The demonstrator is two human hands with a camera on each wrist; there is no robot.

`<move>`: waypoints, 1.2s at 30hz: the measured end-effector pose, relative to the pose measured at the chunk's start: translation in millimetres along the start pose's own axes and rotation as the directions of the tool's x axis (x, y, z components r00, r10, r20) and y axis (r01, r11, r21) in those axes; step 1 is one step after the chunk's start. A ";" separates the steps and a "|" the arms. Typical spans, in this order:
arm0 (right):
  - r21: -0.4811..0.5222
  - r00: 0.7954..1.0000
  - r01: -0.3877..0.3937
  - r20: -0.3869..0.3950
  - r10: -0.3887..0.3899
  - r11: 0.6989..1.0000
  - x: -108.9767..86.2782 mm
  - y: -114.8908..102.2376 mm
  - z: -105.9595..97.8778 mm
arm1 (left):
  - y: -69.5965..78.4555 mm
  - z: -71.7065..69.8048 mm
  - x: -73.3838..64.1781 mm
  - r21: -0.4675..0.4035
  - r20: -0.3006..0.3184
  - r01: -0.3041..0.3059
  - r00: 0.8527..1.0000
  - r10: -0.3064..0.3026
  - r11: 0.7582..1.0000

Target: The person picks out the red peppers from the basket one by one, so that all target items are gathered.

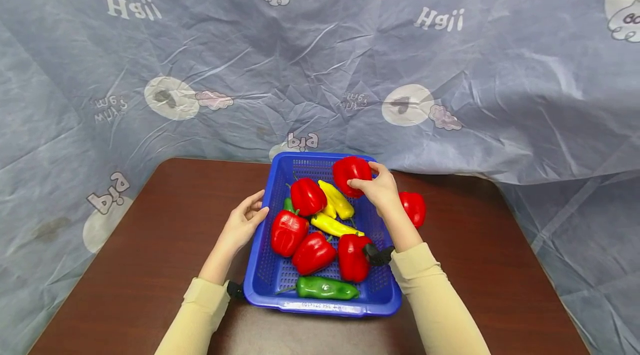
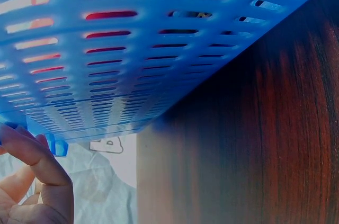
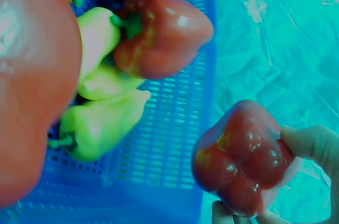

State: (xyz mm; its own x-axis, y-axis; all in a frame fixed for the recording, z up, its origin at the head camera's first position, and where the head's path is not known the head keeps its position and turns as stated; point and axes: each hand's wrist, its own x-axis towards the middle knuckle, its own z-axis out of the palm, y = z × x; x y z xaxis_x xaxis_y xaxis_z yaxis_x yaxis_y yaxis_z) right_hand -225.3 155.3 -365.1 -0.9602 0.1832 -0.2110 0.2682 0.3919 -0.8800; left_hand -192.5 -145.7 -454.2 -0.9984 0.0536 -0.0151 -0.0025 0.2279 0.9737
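Note:
A blue plastic basket point(image 1: 257, 266) stands on the table, holding several red bell peppers point(image 1: 313, 253), yellow peppers point(image 1: 336, 226) and a long green pepper point(image 1: 327, 288) along its front. My right hand point(image 1: 381, 187) pinches another red bell pepper point(image 1: 352, 176) between thumb and fingers, over the basket's back right corner. The right wrist view shows this held pepper's point(image 3: 243, 160) lobed bottom end. At the basket's left rim, my left hand point(image 1: 243, 220) grips the edge with thumb and bent fingers. Its curled fingers point(image 2: 50, 181) appear beside the slotted wall in the left wrist view.
One red bell pepper point(image 1: 413, 209) lies on the brown table point(image 1: 465, 255) to the right of the basket, partly behind my right forearm. A grey-blue printed cloth point(image 1: 320, 66) hangs behind the table. Dark wrist straps point(image 1: 378, 255) sit at both cuffs.

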 end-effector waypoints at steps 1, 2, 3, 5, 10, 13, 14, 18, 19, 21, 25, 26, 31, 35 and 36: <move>0.014 1.000 0.002 0.001 -0.002 1.000 -1.4 -0.4 -3.4 | 0.2 -0.3 0.1 0.003 0.001 0.000 1.000 0.000 1.000; 0.026 1.000 0.002 0.001 -0.002 1.000 -2.6 -0.6 -6.9 | 0.3 -0.6 0.2 0.007 0.003 0.001 1.000 -0.001 1.000; 0.039 1.000 0.003 0.000 -0.003 0.999 -4.0 -0.9 -10.3 | 0.4 -1.0 0.3 0.010 0.004 0.003 1.000 -0.003 1.000; 0.066 1.000 0.002 -0.003 -0.002 0.998 -6.5 -1.8 -17.5 | 1.2 -1.5 0.0 0.017 0.008 0.004 1.000 -0.004 1.000; 0.141 1.000 0.013 -0.016 -0.011 0.990 -9.9 -0.4 -35.0 | 2.0 -2.2 -0.9 0.018 0.010 -0.002 1.000 0.002 1.000; 0.168 0.999 0.020 -0.031 -0.015 0.986 -11.0 1.9 -44.9 | 2.5 -2.4 -0.6 0.012 0.006 -0.001 1.000 0.001 1.000; 0.174 0.999 0.017 -0.039 -0.010 0.985 -11.6 2.9 -47.9 | 2.6 -2.5 -0.5 0.011 0.007 0.000 1.000 0.000 1.000; 0.183 0.998 0.002 -0.059 0.009 0.983 -14.5 7.6 -58.9 | 3.0 -3.0 -0.5 0.010 0.019 0.004 1.000 -0.004 1.000; 0.188 0.998 0.002 -0.065 0.010 0.982 -15.2 8.8 -61.5 | 2.8 -3.0 -0.4 0.010 0.020 0.004 1.000 -0.004 1.000; 0.194 0.997 0.009 -0.077 0.006 0.981 -16.2 11.3 -66.7 | 2.3 -3.0 -0.4 0.010 0.023 0.002 1.000 -0.002 1.000; 0.191 0.994 0.013 -0.111 0.008 0.981 -17.5 17.0 -78.4 | 0.4 -2.9 0.7 0.013 0.024 0.001 1.000 -0.001 1.000; 0.189 0.993 0.010 -0.120 0.013 0.982 -18.0 18.9 -81.8 | 0.0 -2.8 0.8 0.014 0.025 0.002 1.000 -0.002 1.000; 0.204 0.984 0.005 -0.178 0.032 0.979 -19.9 31.2 -99.2 | -1.4 -2.8 1.2 0.012 0.027 0.002 1.000 -0.002 1.000; 0.243 0.973 0.019 -0.229 0.039 0.970 -18.9 44.6 -112.8 | -2.5 -2.0 2.2 -0.003 0.017 -0.020 1.000 0.020 1.000; 0.252 0.970 0.019 -0.239 0.043 0.968 -18.4 48.3 -116.0 | -2.6 -1.6 2.5 -0.009 0.013 -0.023 1.000 0.023 1.000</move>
State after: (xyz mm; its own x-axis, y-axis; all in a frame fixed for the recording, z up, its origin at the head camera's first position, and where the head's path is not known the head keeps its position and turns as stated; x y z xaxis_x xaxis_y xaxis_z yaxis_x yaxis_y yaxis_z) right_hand -185.5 275.4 -354.4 -0.9013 0.4097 -0.1410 0.2213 0.1554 -0.9627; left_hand -195.1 -147.8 -456.4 -0.9974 0.0719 0.0043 0.0199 0.2183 0.9757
